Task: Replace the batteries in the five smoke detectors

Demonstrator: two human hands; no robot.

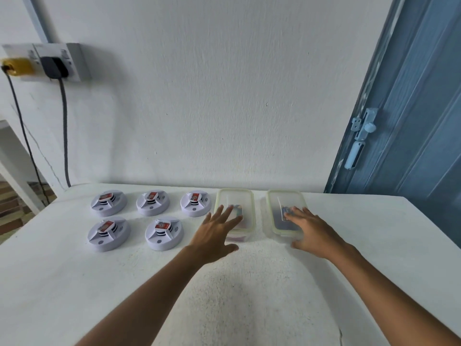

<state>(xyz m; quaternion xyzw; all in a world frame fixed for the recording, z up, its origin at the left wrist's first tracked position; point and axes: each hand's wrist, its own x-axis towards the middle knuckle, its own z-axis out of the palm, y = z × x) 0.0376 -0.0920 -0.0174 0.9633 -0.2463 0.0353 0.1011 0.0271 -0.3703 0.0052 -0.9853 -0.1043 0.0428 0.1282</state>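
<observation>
- Reaching out w/ both hands over the white worktop (74, 283), each toward one clear box.
- Left hand (216, 236): fingers straight and spread, grip wide open, holding nothing. Fingertips over the near part of the left box (235, 196); touching the lid or just above it, can't tell.
- Right hand (314, 231): fingers loose and spread too, grip open, holding nothing. Lies over the near right corner of the right box (285, 196), thumb down by the box's near edge.
- Both boxes: lids on, standing side by side near the wall, a bit apart. Long axis runs away from the person, toward the wall. Small dark and coloured things inside, prob. batteries, too blurry to be sure.
- Five smoke detectors: three in the back row (108, 203), (153, 202), (197, 203), two in front (109, 233), (164, 233). All to the left of the boxes, each w/ a red bit showing on top.
- Left hand is nearer the detectors; closest is the back-right one, just left of its fingers.
- Next move, prob.: open a box lid first. No detector touched yet, so the task looks to be at its start.
</observation>
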